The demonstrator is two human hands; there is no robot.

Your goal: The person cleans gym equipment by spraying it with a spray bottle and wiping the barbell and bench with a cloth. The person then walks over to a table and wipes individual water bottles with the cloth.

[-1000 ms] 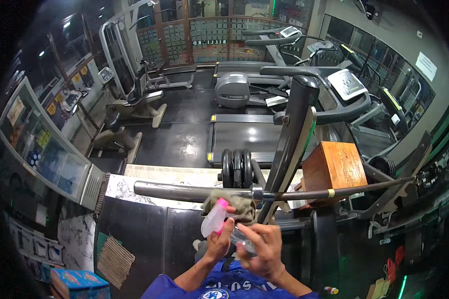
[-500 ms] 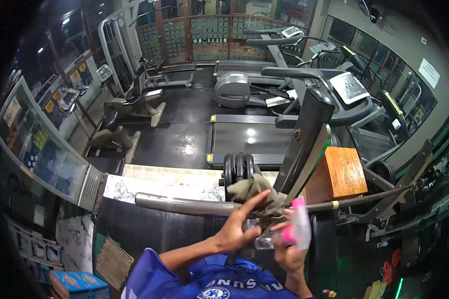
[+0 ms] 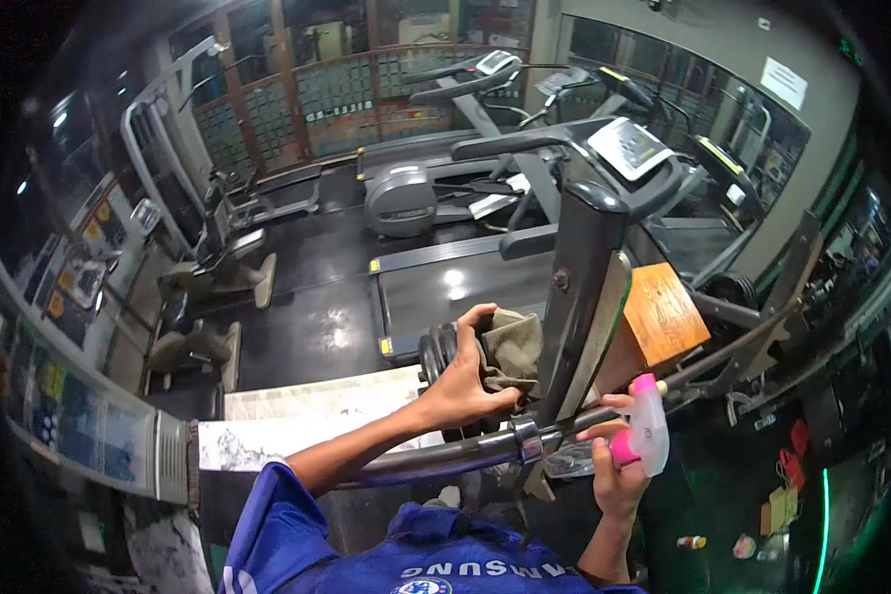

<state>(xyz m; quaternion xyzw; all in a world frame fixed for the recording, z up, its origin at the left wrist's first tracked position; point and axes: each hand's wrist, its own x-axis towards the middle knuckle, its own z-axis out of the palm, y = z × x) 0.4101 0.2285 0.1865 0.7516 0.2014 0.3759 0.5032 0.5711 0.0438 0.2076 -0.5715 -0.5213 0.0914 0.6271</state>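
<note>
My left hand point(image 3: 462, 384) is closed around an olive-grey cloth point(image 3: 513, 346), just beyond the metal bar and close against the black upright point(image 3: 584, 287). Below that wrist runs the thick barbell sleeve point(image 3: 436, 455), ending at a shiny collar point(image 3: 527, 439). In my right hand point(image 3: 619, 487) is a spray bottle point(image 3: 649, 436) with a pink and translucent white trigger head, held near the bar to the right of the upright. Its clear body point(image 3: 574, 460) lies partly hidden behind my fingers. Black weight plates point(image 3: 434, 356) stand behind my left forearm.
A wooden box point(image 3: 666, 317) sits right of the upright. Treadmills point(image 3: 455, 287) and an elliptical machine point(image 3: 401, 201) stand ahead. A glass-front fridge point(image 3: 79, 396) is at left. Small items, including a little bottle point(image 3: 692, 543), lie on the floor at lower right.
My left hand has gone from loosely spread fingers over the bar to gripping the cloth beside the upright. The spray bottle stays in my right hand. The camera view has shifted.
</note>
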